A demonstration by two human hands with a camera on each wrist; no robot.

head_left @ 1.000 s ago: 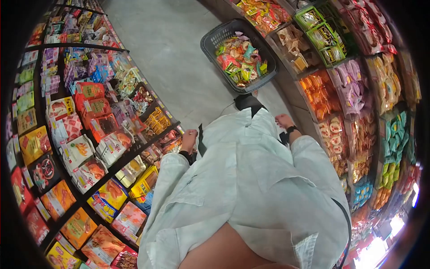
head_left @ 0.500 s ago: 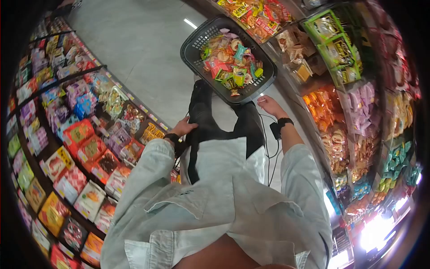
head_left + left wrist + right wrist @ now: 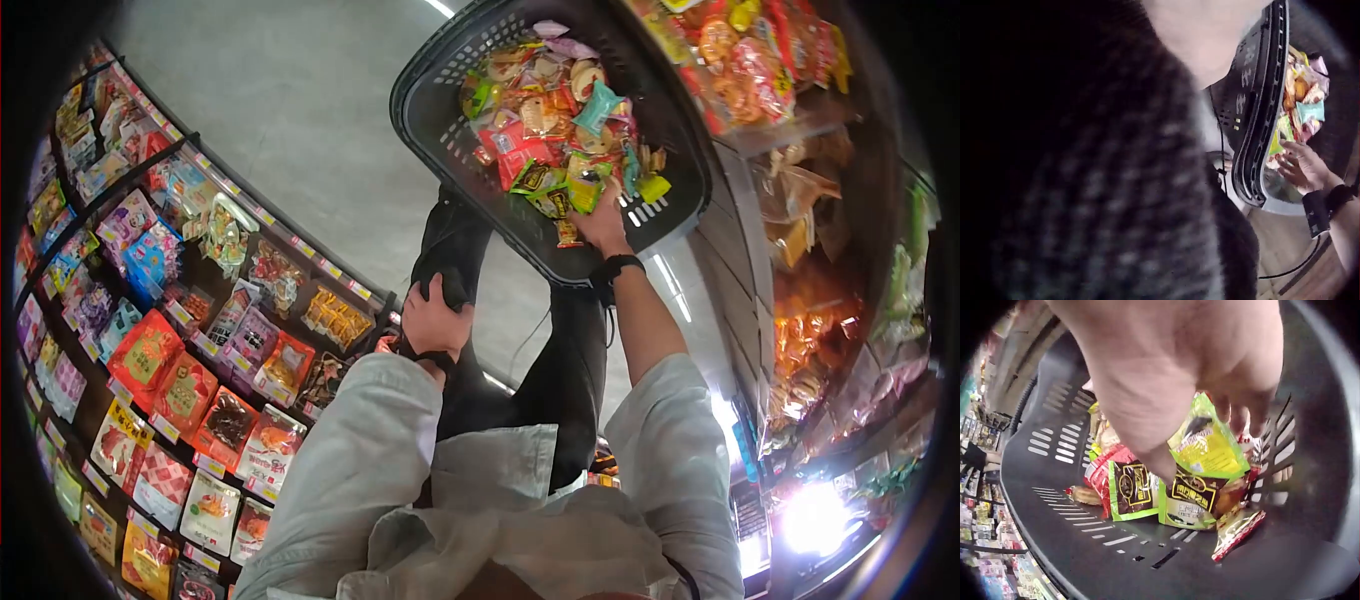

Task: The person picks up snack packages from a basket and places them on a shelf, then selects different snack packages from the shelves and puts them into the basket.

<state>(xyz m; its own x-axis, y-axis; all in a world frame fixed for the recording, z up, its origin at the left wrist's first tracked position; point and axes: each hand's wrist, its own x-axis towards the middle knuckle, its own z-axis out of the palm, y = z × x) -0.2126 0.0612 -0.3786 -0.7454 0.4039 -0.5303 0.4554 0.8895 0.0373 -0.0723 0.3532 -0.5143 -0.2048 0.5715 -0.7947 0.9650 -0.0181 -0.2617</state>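
Note:
A dark plastic shopping basket [image 3: 665, 215] holds a heap of small wrapped snacks. My right hand [image 3: 603, 222] is down inside it at the near right part of the heap. In the right wrist view, the thumb [image 3: 1161, 467] touches small green-edged packets, and a green-and-yellow packet [image 3: 1207, 447] lies between it and the other fingers, which are partly hidden. The left wrist view shows this hand's fingers spread beside the green packet [image 3: 1282, 132]. My left hand [image 3: 437, 318] rests on the black-trousered knee, fingers bent loosely over it, holding nothing.
Sloping shelves of bagged snacks [image 3: 190, 385] line the left, with price tags along their edge. Bins of wrapped goods [image 3: 815, 330] rise close on the right, near the basket. Grey floor [image 3: 270, 110] runs between them. A thin cable [image 3: 1297, 265] hangs below the right wrist.
The view has come lower and nearer to the basket. My right hand has moved from beside the basket into its heap of snacks. My left hand has come onto the knee.

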